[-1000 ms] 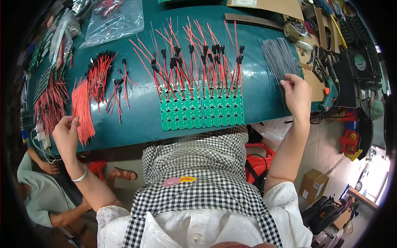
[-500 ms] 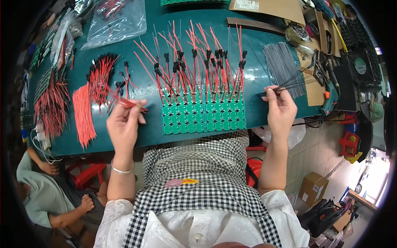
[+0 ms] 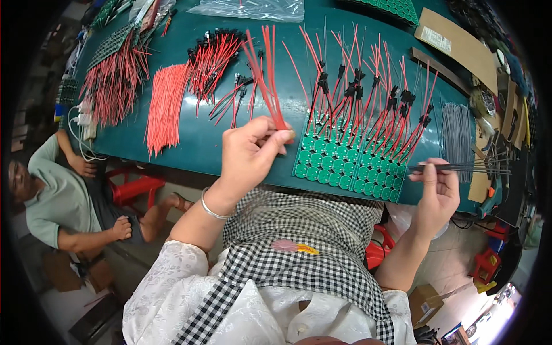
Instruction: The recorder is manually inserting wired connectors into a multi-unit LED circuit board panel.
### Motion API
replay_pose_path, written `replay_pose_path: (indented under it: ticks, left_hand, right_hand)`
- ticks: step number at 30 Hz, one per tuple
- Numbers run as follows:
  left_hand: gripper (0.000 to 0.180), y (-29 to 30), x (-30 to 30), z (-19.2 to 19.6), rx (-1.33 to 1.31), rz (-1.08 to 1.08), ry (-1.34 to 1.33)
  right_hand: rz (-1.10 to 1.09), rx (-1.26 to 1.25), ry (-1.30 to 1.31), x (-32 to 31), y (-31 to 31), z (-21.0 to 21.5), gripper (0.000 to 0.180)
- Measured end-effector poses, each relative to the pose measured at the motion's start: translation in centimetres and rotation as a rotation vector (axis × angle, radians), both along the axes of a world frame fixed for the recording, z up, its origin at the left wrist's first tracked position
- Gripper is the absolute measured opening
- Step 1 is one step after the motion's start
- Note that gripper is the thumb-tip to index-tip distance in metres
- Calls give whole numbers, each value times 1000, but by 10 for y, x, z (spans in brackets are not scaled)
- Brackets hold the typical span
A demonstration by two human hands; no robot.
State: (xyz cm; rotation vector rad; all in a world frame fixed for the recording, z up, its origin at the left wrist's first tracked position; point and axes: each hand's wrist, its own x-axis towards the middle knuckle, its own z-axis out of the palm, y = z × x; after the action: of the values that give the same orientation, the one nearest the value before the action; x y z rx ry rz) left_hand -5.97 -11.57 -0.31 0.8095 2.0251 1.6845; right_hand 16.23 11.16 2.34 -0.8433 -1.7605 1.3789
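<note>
My left hand (image 3: 248, 152) pinches a small bunch of red wires (image 3: 265, 72) that fan upward, held just left of the green circuit board panels (image 3: 345, 167). Those panels lie on the teal table (image 3: 201, 138) with many red and black wires (image 3: 368, 98) standing out of them. My right hand (image 3: 438, 192) grips a few thin black wires (image 3: 466, 168) that point right, at the panels' right edge. A pile of black wires (image 3: 457, 132) lies just above that hand.
A heap of loose red wires (image 3: 165, 106) and bundles of red wires with black connectors (image 3: 213, 54) lie at the left. Cardboard pieces (image 3: 460, 46) and tools sit at the right. Another person (image 3: 57, 190) sits low at the left by a red stool (image 3: 137, 187).
My left hand went from the red wire heap at the left to beside the panels, carrying red wires. My right hand left the black wire pile holding black wires.
</note>
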Motion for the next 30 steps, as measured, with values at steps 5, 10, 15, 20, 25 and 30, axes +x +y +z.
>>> replay_pose_path:
  ticks: [5,10,15,20,25,30]
  left_hand:
    - [10,11,14,13,5,-65,-103]
    - [8,22,22,2,76,5,-10]
    - [9,20,25,-4,68,19,83]
    - [9,20,27,-7,114,58,120]
    - [10,15,25,-4,34,-4,197]
    - [8,15,24,-4,30,-27,256]
  right_hand:
    - [306,-96,27,-41,-37,5,10]
    - [354,-157,-9,-69,-56,-4,10]
    - [379,-87,-42,-79,-63,-14,8]
    - [373,-29,-53,-84,-64,-19,8]
    - [394,26,-66,-86,-65,-16,8]
    - [380,59,-64,-86,-65,-19,7]
